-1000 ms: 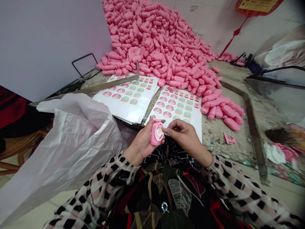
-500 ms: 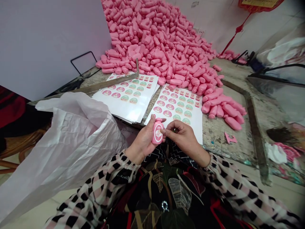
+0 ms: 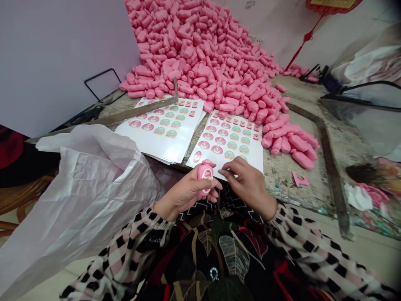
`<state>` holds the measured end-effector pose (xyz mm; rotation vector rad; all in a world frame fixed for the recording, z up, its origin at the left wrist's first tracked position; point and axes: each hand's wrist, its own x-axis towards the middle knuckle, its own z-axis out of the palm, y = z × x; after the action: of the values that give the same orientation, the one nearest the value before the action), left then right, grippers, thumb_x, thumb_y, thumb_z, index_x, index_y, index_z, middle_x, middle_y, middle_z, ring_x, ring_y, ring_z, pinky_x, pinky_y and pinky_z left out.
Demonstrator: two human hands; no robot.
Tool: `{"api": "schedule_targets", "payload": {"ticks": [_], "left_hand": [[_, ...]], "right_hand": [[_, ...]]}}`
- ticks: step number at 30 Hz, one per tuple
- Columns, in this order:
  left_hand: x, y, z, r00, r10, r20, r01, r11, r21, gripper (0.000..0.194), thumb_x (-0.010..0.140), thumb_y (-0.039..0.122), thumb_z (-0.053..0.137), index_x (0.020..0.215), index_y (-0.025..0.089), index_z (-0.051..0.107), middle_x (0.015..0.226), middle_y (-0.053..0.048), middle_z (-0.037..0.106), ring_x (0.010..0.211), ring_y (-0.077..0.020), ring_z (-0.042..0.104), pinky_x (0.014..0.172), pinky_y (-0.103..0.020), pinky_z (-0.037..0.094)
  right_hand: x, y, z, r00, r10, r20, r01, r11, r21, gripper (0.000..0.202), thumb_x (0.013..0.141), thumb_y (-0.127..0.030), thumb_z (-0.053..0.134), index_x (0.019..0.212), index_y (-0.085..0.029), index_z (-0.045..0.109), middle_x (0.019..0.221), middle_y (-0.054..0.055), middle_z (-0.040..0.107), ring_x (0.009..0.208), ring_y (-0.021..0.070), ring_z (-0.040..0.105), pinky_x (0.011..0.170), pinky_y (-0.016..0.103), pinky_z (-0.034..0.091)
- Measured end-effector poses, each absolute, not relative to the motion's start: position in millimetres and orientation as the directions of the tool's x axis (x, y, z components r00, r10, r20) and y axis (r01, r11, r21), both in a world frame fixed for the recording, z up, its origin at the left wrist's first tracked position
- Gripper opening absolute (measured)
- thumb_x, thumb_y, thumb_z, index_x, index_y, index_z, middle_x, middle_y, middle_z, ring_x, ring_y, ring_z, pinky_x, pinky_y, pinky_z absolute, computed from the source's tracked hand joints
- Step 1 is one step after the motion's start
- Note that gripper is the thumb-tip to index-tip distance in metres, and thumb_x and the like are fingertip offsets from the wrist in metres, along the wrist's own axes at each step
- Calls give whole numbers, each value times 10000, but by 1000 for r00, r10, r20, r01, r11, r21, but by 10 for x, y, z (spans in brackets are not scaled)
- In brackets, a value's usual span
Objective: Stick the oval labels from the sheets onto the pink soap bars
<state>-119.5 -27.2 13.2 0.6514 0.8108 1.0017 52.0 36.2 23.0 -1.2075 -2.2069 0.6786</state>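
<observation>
My left hand (image 3: 184, 189) is wrapped round a small pink plastic bottle (image 3: 200, 170), its thumb lying across the front. An oval pink-and-white label (image 3: 207, 172) sits on the bottle, partly covered by that thumb. To the right, my right hand (image 3: 247, 182) hovers at the lower edge of a sticker sheet (image 3: 255, 156). Its fingers are loosely bent and a little apart, with nothing visible in them. Rows of pink and green oval stickers fill the sheet, and one oval sticker (image 3: 197, 156) lies alone near its lower left corner.
A large heap of pink bottles (image 3: 200, 58) covers the back of the worn table (image 3: 316, 184). More sticker sheets (image 3: 163, 146) lie on the left under a bent metal strip (image 3: 131, 112). A white plastic sack (image 3: 94, 179) hangs at the left; a pink scrap (image 3: 300, 179) lies right.
My right hand has left the bottle's label and moved slightly right. My left thumb has come over the label, and the bottle has shifted slightly left and down.
</observation>
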Motion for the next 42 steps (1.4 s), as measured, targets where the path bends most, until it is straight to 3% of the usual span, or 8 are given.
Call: {"api": "schedule_targets", "payload": {"ticks": [6,11,16,20,28,33,36,42], "left_hand": [[-1054,-252,190,337,877,-343,-392,462,795,695,766,182,576,1292,251,127,815,-66,642,565,-146,610,531,-291,496],[-811,-233,144,380,847,-371,-278,487,828,994,679,93,616,1356,304,-81,662,18,615,482,-141,580,459,-273,480],[-710,-253,-20,453,824,-340,-91,422,902,931,681,93,589,1399,295,33,693,37,587,541,-122,582,551,-287,489],[-722,-198,-129,455,806,-379,-3,427,904,719,742,210,549,1375,223,209,678,46,544,561,-117,565,562,-273,475],[-702,-72,-231,411,795,-446,84,455,887,618,732,353,545,1289,157,360,734,16,555,581,-119,546,585,-272,464],[-679,-33,-255,394,795,-462,89,468,879,638,718,387,545,1290,161,373,736,12,562,574,-119,542,589,-274,462],[-662,-39,-231,381,804,-456,92,458,884,635,715,394,543,1289,174,381,741,12,564,576,-119,540,575,-268,457],[-728,-133,-208,320,851,-415,62,419,906,532,733,351,532,1227,173,449,716,19,548,580,-116,537,552,-258,446]], "right_hand": [[576,411,261,-356,921,-155,339,-28,-940,356,619,-433,714,853,-194,591,723,-20,561,578,99,473,545,235,369],[522,171,224,-532,747,-398,128,-394,-910,291,658,-383,695,825,-180,570,651,-23,596,490,93,498,487,228,369],[899,181,246,-343,870,-354,6,-374,-927,299,604,-292,738,822,-165,578,725,-19,615,617,100,553,640,243,432],[1666,161,164,-36,967,-254,291,-233,-928,306,596,-343,725,793,-163,575,717,-4,618,651,135,563,677,282,440],[2624,-502,-482,198,945,-260,881,-288,-376,357,685,-367,595,989,-182,630,954,79,667,873,239,610,746,333,440],[2535,-124,-105,80,994,-76,952,-99,-289,262,801,-322,462,984,-244,632,1009,31,658,910,189,603,774,288,435],[2452,439,205,37,996,84,993,-27,-115,277,835,-315,419,1018,-233,611,1041,46,632,912,190,589,740,280,424],[2320,1260,245,50,999,-2,960,-48,276,324,837,-304,409,1104,-169,531,1058,123,581,876,229,597,659,293,406]]}}
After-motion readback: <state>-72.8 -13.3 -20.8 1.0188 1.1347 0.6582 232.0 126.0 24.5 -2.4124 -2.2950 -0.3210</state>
